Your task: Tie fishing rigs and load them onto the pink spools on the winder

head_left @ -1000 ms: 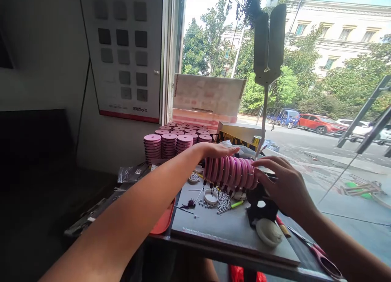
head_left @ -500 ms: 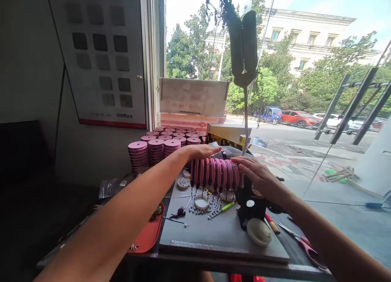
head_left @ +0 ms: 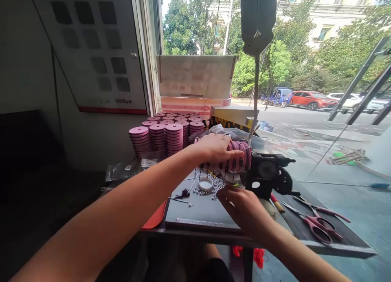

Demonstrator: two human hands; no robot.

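My left hand (head_left: 215,147) lies over the top of a row of pink spools (head_left: 240,156) wound with dark thread, its thumb apart from the fingers. The spools sit sideways on a black hand-cranked device (head_left: 269,172). Dark strands hang below them. Lower down, my right hand (head_left: 241,200) is closed, fingers curled down at loose silvery beads (head_left: 218,184). A bit of a yellow-green handle (head_left: 236,185) shows just above it; whether the fingers grip this tool is hidden. A white ring-shaped dish (head_left: 205,183) stands left of the beads.
Stacks of pink spools (head_left: 157,137) stand at the back left. Two pairs of scissors (head_left: 320,229) and a red-handled tool (head_left: 277,203) lie at the right. A red tray (head_left: 155,217) is partly under my left arm. A dark tassel (head_left: 183,193) lies on the grey board (head_left: 198,212).
My right hand has left the spool row and come down to the beads and green-handled tool. My left hand has moved onto the spools. The view has tilted down.
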